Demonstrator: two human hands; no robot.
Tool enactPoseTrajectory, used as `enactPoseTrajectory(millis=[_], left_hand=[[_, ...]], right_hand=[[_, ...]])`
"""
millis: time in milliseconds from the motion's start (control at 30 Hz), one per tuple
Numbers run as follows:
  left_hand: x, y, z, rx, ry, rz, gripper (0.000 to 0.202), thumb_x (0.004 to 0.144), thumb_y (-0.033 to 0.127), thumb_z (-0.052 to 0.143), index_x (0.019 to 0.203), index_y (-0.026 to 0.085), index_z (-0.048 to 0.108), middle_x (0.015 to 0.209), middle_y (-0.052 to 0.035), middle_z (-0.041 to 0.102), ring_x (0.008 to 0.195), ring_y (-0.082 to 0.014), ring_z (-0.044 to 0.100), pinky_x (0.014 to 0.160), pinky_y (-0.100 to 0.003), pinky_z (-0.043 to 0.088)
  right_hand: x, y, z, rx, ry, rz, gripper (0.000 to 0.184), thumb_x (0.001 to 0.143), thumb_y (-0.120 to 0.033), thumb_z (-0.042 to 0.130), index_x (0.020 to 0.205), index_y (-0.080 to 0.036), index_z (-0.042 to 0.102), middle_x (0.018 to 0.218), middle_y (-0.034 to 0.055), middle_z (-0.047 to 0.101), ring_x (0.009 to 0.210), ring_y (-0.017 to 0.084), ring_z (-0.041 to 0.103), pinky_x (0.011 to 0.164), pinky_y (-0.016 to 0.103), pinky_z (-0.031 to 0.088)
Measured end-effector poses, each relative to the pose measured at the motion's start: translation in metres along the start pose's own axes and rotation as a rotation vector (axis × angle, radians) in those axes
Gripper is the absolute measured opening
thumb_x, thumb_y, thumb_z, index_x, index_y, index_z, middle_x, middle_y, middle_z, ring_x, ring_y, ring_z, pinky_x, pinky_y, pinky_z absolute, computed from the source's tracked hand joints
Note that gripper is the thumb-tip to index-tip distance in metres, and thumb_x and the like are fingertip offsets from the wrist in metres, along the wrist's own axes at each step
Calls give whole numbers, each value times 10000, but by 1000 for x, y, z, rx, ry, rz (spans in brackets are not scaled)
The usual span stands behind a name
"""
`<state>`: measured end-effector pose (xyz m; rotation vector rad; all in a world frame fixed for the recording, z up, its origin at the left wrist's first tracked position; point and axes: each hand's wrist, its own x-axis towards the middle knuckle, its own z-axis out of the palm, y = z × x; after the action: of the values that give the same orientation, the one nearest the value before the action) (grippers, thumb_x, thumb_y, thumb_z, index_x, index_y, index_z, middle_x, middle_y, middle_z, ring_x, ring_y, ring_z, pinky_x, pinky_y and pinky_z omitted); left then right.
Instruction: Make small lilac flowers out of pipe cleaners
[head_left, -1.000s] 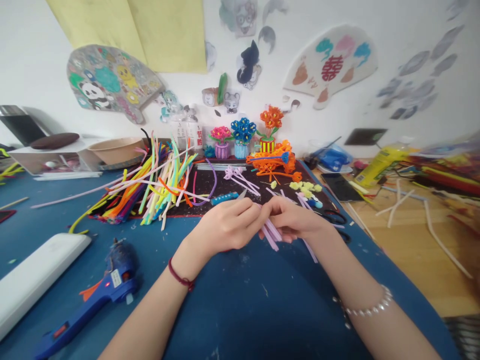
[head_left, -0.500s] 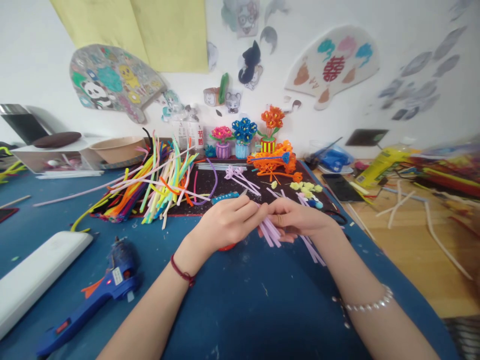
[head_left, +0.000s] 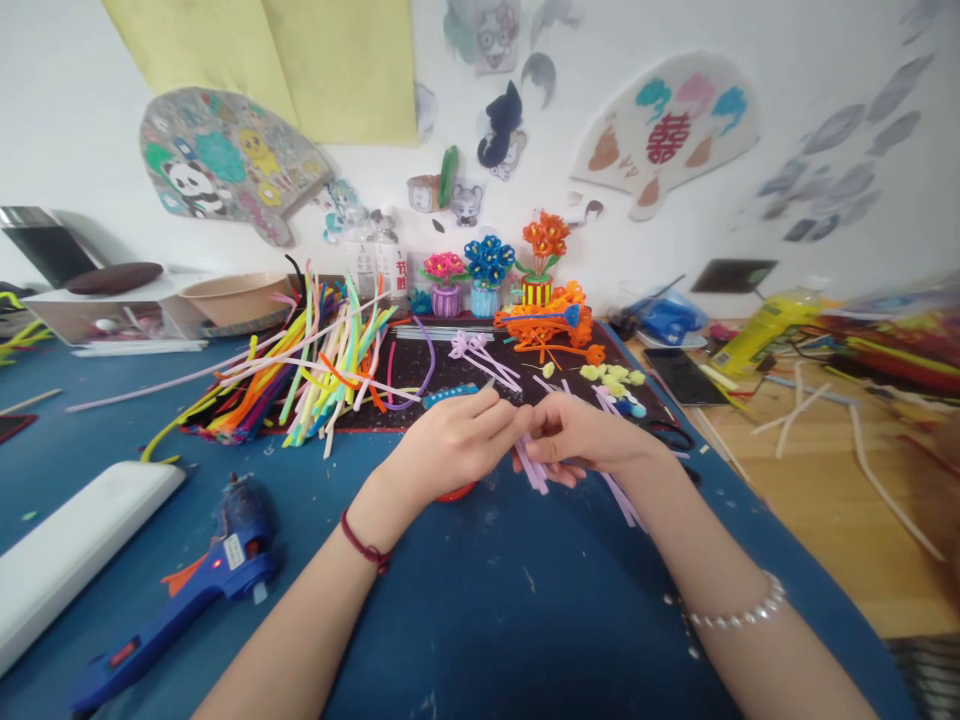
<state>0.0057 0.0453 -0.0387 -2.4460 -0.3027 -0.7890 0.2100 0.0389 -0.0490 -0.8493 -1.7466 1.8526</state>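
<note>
My left hand [head_left: 459, 440] and my right hand [head_left: 581, 435] meet over the front edge of the dark mat, fingers closed. Between them is a small bunch of lavender pipe cleaners [head_left: 534, 470], its lower ends pointing down toward me; the upper part is hidden by my fingers. Under my left hand a red rounded thing [head_left: 457, 493] shows in part. Just beyond that hand lies a blue patterned item [head_left: 448, 395]. More lavender pipe cleaners [head_left: 621, 500] lie under my right wrist. A looped lavender piece [head_left: 480, 358] rests on the mat ahead.
Bundled coloured pipe cleaners [head_left: 322, 370] lie on the left. A blue glue gun [head_left: 214, 575], its red light on, sits beside a white box-like device [head_left: 82, 560]. Potted pipe-cleaner flowers [head_left: 487, 275] stand at the back, near orange flowers [head_left: 551, 320]. A phone [head_left: 684, 376] lies right.
The lavender bunch has shifted slightly left and its ends are closer together. My right hand has moved a little left, its fingers resettled around the stems. My left hand stays nearly still.
</note>
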Motion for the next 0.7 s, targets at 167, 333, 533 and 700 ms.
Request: enactPoseTrajectory(millis=[167,333,533,700], left_hand=[[0,1,3,8,-4,-19,218,982,89,377,857,119,553,701,-19,526,644,-145,475,561,-274,410],[0,2,6,6,-45,-47,265,978,82,353,815,121,559,705,-29,532,640,-154,463,565,-284,408],[0,3,8,-83,-122,-140,316,971,84,306,871,122,604,723,-40,533,668,-172,466,563,-295,398],[1,4,8,-191,-208,-234,302,939,73,351,910,124,648,758,-49,566,683,-174,472,596,-298,407]], right_hand=[[3,5,-2,12,12,1,433,735,-501,767,688,-83,663,450,2,605,331,61,517,310,130,358],[5,8,-3,54,2,4,456,717,-526,772,688,-82,669,466,16,624,346,71,540,322,137,389],[6,12,-4,69,3,35,471,695,-543,780,646,-92,654,460,19,626,337,69,521,323,146,395],[8,13,-5,101,4,68,456,701,-523,786,605,-104,632,437,9,611,329,60,503,331,143,394]])
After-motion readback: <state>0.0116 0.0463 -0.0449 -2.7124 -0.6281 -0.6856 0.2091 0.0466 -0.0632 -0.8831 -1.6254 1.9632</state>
